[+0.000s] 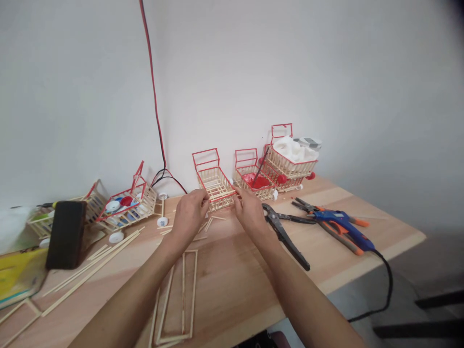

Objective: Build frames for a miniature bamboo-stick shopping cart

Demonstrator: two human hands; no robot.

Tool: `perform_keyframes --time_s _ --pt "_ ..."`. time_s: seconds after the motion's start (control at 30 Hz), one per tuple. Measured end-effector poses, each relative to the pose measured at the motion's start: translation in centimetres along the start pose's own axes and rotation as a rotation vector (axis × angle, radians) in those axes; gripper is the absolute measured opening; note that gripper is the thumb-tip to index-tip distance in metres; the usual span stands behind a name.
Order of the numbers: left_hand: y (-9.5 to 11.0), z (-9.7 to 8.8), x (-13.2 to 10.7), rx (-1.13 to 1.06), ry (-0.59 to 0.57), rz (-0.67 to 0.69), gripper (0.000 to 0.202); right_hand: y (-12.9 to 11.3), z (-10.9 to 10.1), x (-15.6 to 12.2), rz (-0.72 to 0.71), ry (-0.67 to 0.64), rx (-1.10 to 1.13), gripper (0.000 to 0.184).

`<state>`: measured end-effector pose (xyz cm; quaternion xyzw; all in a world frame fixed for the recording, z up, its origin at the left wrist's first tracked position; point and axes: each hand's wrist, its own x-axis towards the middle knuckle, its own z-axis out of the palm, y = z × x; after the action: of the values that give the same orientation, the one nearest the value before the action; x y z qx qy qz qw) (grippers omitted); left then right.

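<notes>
A small cart basket (216,181) built of thin wooden sticks, with red rims and a red handle, stands on the wooden table (235,270) near the wall. My left hand (190,212) pinches its near left edge with closed fingers. My right hand (248,209) grips its near right corner, fingers curled. Loose sticks (208,223) lie under and between my hands.
Similar stick carts (253,179) stand at the back right, one holding white material (293,150). Another cart (126,203) with bottle caps lies left. Black pliers (284,234), a blue glue gun (342,226), stick frames (181,299), a dark block (65,234) and a red-black cable (156,116) surround the area.
</notes>
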<state>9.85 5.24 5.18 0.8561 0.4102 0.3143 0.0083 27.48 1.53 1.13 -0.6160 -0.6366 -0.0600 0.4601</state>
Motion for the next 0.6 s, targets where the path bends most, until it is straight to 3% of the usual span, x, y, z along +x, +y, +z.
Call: perform_keyframes --time_s 0.2,0.6 --pt "0.02 0.03 0.0 0.004 0.0 0.005 0.011 -0.03 0.04 -0.05 0.082 -0.031 -0.018 0.031" --pt "0.2 0.12 -0.12 0.026 0.0 0.006 0.013 -0.04 -0.18 -0.07 0.036 -0.03 -0.009 0.032"
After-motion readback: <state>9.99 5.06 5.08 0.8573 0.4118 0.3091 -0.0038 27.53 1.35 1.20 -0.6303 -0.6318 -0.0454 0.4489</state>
